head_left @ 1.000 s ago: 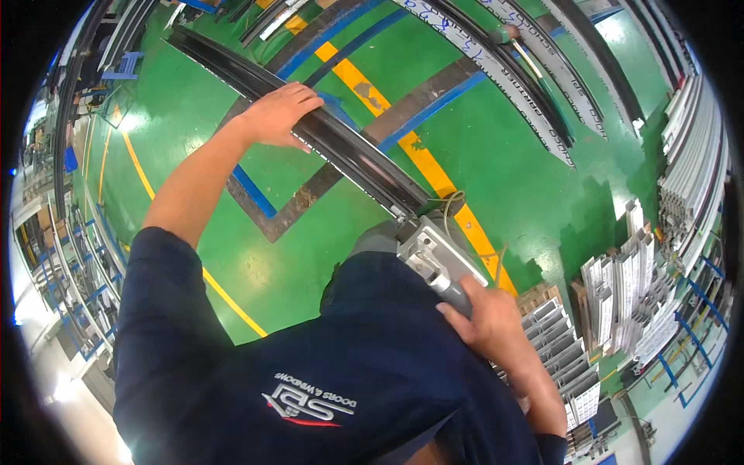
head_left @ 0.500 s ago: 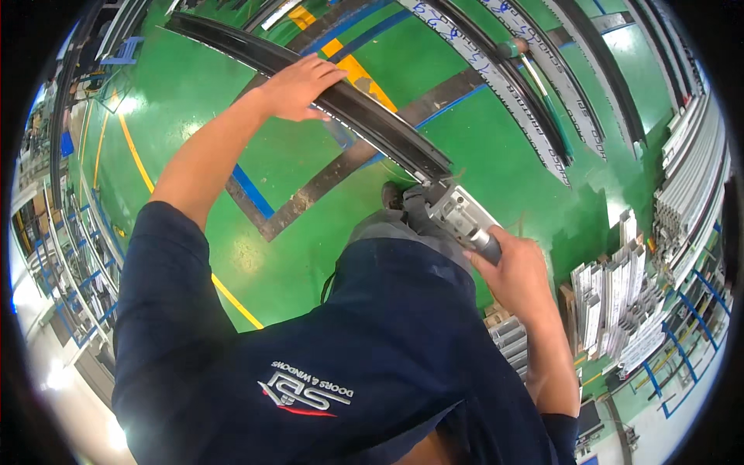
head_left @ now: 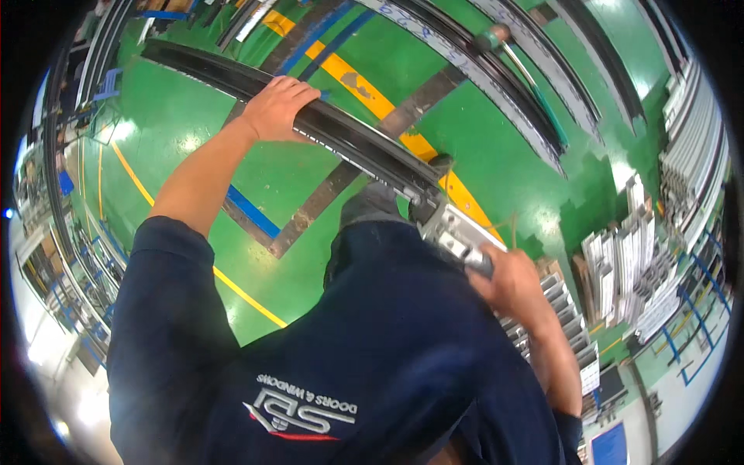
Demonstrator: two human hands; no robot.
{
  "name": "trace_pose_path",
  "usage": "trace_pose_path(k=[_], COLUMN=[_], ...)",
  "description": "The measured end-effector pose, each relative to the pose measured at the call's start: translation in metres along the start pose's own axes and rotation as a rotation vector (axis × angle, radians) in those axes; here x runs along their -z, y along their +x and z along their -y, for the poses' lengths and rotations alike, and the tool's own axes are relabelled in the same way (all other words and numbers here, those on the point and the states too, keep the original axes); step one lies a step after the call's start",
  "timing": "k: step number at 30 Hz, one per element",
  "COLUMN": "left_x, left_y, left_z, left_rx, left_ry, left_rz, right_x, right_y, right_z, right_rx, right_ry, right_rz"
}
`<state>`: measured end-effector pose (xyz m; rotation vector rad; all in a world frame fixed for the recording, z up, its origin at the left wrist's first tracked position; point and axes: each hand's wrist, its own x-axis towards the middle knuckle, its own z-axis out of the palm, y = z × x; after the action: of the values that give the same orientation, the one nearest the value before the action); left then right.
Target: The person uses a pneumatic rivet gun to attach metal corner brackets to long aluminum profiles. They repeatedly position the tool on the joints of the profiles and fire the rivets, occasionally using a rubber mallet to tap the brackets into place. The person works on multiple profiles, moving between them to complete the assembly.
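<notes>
A long black window-frame profile runs slantwise from the far left down to the middle, held above the floor. Over its upper side lies my left hand, fingers wrapped across the far edge. Joined to the profile's near right end is a silver metal fitting, blocky, with a plate along it. My right hand closes round the grey cylindrical handle at the fitting's outer end. The join between fitting and profile is too small to make out.
Several long profiles lie side by side at the far right, with a green-handled mallet along them. Stacks of silver profiles stand at the right. Yellow and dark bands mark the green floor.
The profile and fitting have shifted left in the view, both hands moving with them. My body has turned and stepped, and the floor markings sit differently beneath me. Both grips stay the same.
</notes>
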<state>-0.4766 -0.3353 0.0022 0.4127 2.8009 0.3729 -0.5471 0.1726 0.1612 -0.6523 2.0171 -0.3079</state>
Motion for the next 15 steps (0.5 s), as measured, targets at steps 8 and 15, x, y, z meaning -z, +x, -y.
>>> trace_pose_path(k=[8, 15], left_x=[0.006, 0.013], left_y=[0.011, 0.012], left_z=[0.003, 0.007], left_rx=[-0.017, -0.019], left_ry=[-0.002, -0.009], left_rz=[-0.021, 0.049], right_x=[0.002, -0.006], right_y=[-0.002, -0.021], right_z=[-0.004, -0.006], right_rx=[-0.034, 0.078], right_ry=[-0.003, -0.027], right_rz=[0.040, -0.030])
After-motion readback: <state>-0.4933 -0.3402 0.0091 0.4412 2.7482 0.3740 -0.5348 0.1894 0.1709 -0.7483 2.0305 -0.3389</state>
